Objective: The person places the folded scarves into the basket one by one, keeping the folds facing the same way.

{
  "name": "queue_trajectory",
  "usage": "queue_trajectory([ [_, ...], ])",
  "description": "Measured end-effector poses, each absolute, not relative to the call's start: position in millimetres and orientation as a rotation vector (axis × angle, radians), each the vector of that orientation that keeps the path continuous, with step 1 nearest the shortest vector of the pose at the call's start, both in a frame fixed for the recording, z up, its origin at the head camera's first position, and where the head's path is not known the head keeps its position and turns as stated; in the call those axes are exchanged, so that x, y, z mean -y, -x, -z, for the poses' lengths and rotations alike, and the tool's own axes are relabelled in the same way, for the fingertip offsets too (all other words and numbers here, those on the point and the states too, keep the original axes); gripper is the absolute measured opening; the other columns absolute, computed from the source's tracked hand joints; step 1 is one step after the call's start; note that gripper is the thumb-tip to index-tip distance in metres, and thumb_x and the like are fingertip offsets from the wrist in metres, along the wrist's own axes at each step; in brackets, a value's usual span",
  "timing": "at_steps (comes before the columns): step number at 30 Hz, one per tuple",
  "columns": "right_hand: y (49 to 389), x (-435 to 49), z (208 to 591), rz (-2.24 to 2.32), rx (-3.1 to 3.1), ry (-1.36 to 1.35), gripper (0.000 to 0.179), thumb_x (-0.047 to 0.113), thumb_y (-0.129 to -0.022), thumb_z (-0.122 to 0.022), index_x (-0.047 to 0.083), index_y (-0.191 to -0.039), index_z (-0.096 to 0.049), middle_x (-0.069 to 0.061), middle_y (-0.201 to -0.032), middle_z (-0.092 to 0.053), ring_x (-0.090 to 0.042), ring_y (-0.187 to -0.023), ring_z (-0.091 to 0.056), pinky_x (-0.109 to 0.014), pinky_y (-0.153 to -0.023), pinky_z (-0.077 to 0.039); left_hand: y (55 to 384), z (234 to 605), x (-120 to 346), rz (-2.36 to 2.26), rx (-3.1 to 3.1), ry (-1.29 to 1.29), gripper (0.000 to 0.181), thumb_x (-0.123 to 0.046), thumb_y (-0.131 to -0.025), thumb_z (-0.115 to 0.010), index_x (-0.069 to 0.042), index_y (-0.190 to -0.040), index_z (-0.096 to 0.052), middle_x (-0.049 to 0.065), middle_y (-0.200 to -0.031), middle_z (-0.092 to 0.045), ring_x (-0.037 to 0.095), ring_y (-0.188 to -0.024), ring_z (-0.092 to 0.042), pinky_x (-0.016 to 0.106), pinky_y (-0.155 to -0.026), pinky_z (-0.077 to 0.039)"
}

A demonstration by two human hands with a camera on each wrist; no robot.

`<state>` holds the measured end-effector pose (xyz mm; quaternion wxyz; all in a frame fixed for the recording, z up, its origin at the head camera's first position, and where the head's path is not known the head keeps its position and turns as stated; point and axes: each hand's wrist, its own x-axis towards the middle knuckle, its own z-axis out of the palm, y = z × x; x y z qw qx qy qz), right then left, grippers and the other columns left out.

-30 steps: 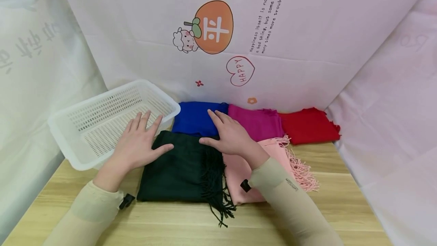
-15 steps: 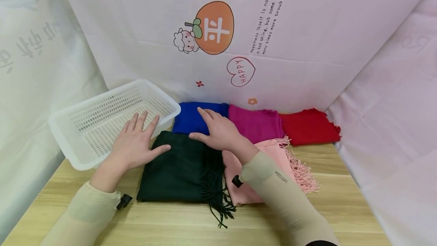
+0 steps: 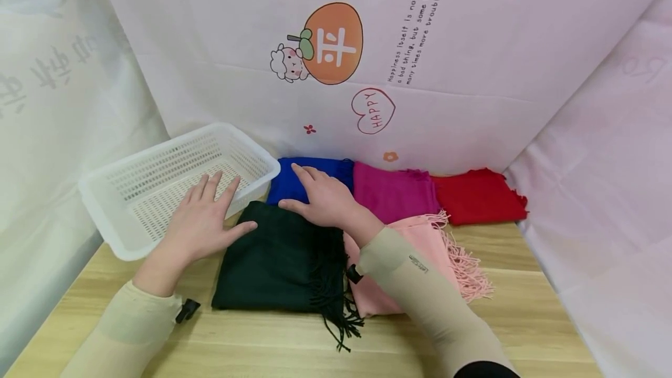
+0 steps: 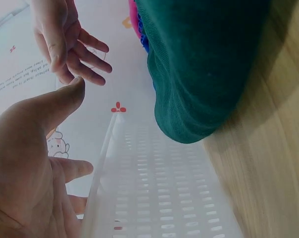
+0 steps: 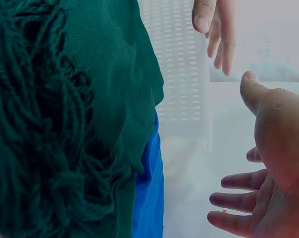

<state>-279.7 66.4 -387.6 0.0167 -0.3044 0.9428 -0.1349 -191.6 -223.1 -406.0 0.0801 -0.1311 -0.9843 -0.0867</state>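
Observation:
My left hand (image 3: 202,223) hovers with fingers spread near the front right side of a white plastic basket (image 3: 94,203); its thumb reaches over a folded dark green scarf (image 3: 268,273). My right hand (image 3: 328,197), fingers extended, is above the scarf's far right part and overlaps a folded blue scarf (image 3: 283,182) in the head view. Neither hand holds anything. In the left wrist view the green scarf (image 4: 204,59) stands beside the basket's slotted wall (image 4: 164,188). The right wrist view shows its dark fringe (image 5: 50,129) up close, with the left hand (image 5: 219,29) beyond.
Along the back lie a folded magenta scarf (image 3: 394,191) and a folded red scarf (image 3: 480,197). A folded pink scarf (image 3: 420,238) with long fringe lies right of the green one, partly under my right forearm. Printed white cloth (image 3: 236,28) rises behind the wooden table (image 3: 252,343).
My right hand has moved left, from over the blue and magenta scarves' border to above the green scarf. My left hand has shifted slightly left. The scarves and basket stay in place.

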Motion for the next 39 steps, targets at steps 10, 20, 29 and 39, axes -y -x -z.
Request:
queue_trajectory([
  [10, 284, -50, 382, 0.419, -2.921, 0.970, 0.095, 0.074, -0.106, -0.058, 0.017, -0.177, -0.030, -0.012, -0.176, -0.041, -0.035, -0.160, -0.043, -0.059, -0.127, -0.040, 189, 404, 230, 0.252, 2.950, 0.375, 0.109, -0.080, -0.101, -0.061, -0.007, -0.176, -0.030, 0.035, -0.176, -0.024, 0.061, -0.161, -0.023, 0.075, -0.127, -0.025],
  [20, 292, -38, 383, 0.460, -2.900, 0.985, 0.093, 0.071, -0.107, -0.058, 0.014, -0.177, -0.030, -0.014, -0.174, -0.044, -0.035, -0.158, -0.046, -0.058, -0.125, -0.043, 186, 404, 236, 0.241, 2.961, 0.353, 0.107, -0.075, -0.101, -0.066, -0.005, -0.174, -0.033, 0.036, -0.175, -0.027, 0.061, -0.160, -0.023, 0.075, -0.127, -0.026],
  [29, 298, -28, 382, 0.448, -2.899, 1.022, 0.090, 0.067, -0.109, -0.060, 0.013, -0.176, -0.032, -0.012, -0.172, -0.045, -0.033, -0.155, -0.049, -0.054, -0.123, -0.046, 186, 405, 238, 0.242, 2.976, 0.343, 0.104, -0.071, -0.102, -0.069, -0.003, -0.173, -0.035, 0.038, -0.174, -0.028, 0.061, -0.160, -0.024, 0.074, -0.127, -0.026],
  [39, 306, -17, 385, 0.405, -2.890, 1.132, 0.090, 0.064, -0.105, -0.068, 0.017, -0.175, -0.036, -0.011, -0.171, -0.046, -0.031, -0.149, -0.053, -0.052, -0.120, -0.050, 187, 407, 240, 0.228, 2.949, 0.340, 0.099, -0.061, -0.102, -0.074, 0.002, -0.170, -0.039, 0.040, -0.167, -0.038, 0.063, -0.155, -0.034, 0.075, -0.124, -0.032],
])
